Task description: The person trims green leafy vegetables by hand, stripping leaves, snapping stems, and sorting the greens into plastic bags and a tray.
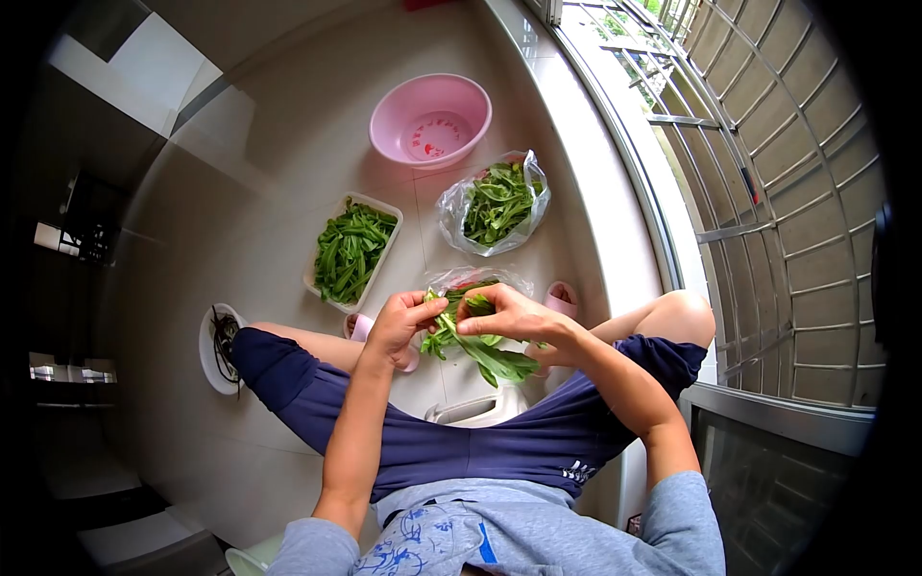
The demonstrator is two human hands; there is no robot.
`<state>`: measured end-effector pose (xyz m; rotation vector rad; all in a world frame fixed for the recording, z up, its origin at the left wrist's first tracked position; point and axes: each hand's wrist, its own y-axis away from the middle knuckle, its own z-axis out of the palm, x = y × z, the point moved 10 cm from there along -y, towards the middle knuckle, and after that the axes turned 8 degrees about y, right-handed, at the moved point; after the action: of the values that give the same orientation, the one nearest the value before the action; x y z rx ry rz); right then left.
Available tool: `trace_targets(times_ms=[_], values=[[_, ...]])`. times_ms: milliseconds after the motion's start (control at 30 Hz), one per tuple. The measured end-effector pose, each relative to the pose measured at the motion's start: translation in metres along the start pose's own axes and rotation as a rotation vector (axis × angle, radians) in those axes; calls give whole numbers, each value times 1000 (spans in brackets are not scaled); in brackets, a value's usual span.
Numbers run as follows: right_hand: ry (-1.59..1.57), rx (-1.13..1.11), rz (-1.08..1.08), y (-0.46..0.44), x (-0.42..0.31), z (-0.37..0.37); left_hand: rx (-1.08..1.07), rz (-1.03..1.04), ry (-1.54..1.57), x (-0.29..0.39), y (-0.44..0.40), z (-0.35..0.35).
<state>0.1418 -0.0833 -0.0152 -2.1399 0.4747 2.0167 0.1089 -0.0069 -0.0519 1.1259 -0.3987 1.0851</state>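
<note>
Between my knees, leafy green vegetables (502, 361) hang from my hands, their broad leaves pointing down and to the right. My left hand (408, 322) pinches the pale stem end between thumb and fingers. Just to its right, my right hand (504, 315) is closed on the same greens, with thumb and forefinger at the stems. Behind both hands lies a clear plastic bag (514, 279) with more greens, partly hidden. A white rectangular tray (386, 205) filled with cut green stems and leaves (351, 248) stands ahead on the left.
Farther ahead are a pink basin (394, 110) and an open plastic bag (540, 197) of greens (499, 202). A white bowl (208, 350) with dark strands sits by my left knee. A window ledge (615, 182) and metal bars (768, 192) run along the right.
</note>
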Motion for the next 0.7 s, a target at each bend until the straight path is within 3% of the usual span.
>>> trace_targets(times_ms=[133,200,267,433,567,700], values=[[312,42,64,-2,-2,-5,65,13,-88,-3,-4,-6],[301,89,36,-3,3,-7,78,16,-116,-7,-5,-6],[128,96,85,-3,18,-8,100,79,-175,-5,-6,-1],[183,95,134,-3,28,-10,46,89,-169,-8,-4,6],[-134,8,194,-3,39,-1,36,94,-81,-1,1,10],[-140,-10,201,-5,39,1,14,101,-42,-2,-2,6]])
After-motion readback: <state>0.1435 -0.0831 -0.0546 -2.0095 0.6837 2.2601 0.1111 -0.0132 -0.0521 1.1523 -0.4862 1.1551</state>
